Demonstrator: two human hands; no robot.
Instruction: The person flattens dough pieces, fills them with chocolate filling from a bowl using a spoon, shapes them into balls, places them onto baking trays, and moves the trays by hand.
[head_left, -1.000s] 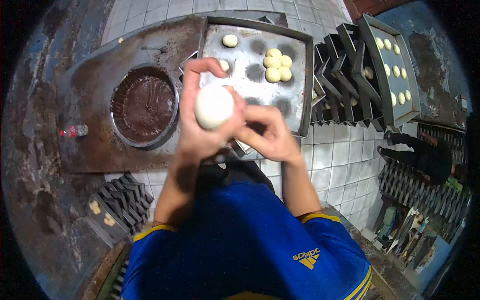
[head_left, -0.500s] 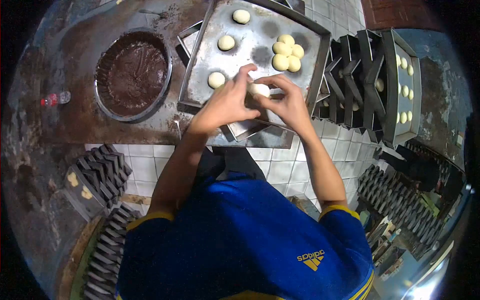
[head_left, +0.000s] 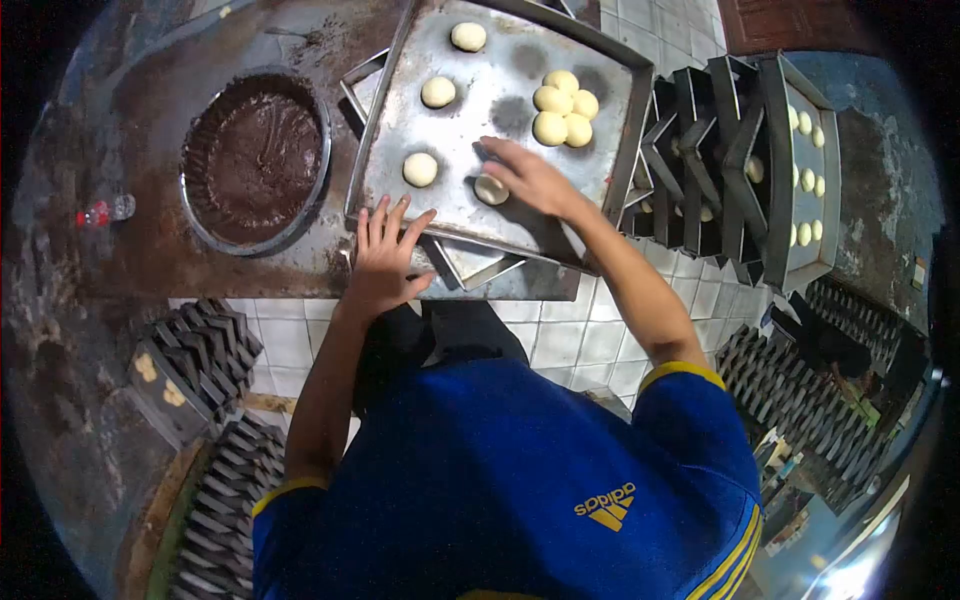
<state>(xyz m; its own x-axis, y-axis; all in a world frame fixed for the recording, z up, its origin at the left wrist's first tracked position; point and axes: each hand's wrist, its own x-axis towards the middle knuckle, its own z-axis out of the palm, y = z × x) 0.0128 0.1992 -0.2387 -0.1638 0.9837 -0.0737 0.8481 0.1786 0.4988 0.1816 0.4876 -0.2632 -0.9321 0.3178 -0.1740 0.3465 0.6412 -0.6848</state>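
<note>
Reader: Dough balls [head_left: 420,170] are shown on a metal tray [head_left: 490,75]. How much of their arrangement may be taken as done?

Legend: Part of it only, judging by the layout. Three balls are set well apart in a slanting row along the left side of the tray. A fourth ball [head_left: 491,190] is seen near the lowest of these, on the near part of the tray, just by the thumb side of the right hand [head_left: 540,185].

Reader: Is that ball gripped or released?

Legend: This cannot be told. The fingers of the right hand are stretched forward over the tray, and the outline of the ball is partly covered and blurred. The left hand [head_left: 385,275] is spread wide at the near left corner of the tray, its fingers parted over the rim; nothing is held by it.

Reader: What is judged to be left?

Legend: Five balls are bunched in a cluster [head_left: 556,100], touching one another, toward the right side of the tray. These are judged to be the portion not yet spaced out. Bare metal with dark round patches is seen beside them.

Reader: And the surroundings?

Legend: A bowl [head_left: 326,150] of dark paste [head_left: 255,150] is placed on the table [head_left: 150,180], left of the tray, its use not shown.
</note>
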